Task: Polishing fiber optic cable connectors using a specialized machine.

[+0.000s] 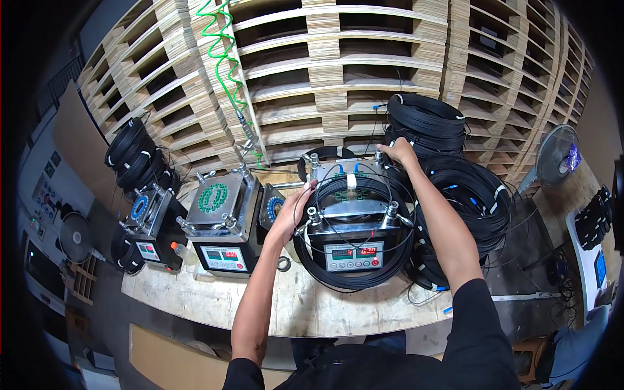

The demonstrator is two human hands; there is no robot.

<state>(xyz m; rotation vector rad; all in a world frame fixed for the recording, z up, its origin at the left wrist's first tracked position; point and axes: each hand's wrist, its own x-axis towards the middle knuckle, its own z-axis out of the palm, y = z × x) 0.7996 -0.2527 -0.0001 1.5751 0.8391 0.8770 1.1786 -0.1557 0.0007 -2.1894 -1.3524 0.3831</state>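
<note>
In front of me stands a machine with a metal top plate [338, 209], corner posts and a lit red-and-green display [355, 256]. A large coil of thin black cable [351, 284] with a white tie rests around and over it. My left hand [290, 216] is at the coil's upper left, beside the plate, its fingers closed on the cable; their tips are partly hidden. My right hand [400, 152] reaches over the coil to the far right metal post [379, 156], thumb and fingers closed around its top. Blue connectors [340, 168] and green round parts sit on the plate, partly behind the cable.
Two similar machines stand to the left, one with a ring of green parts [212, 197], one with blue [139, 208]. Black cable coils pile up at right [426, 123] and far left [127, 143]. Wooden pallets [325, 78] rise behind; a green spiral hose [224, 58] hangs down.
</note>
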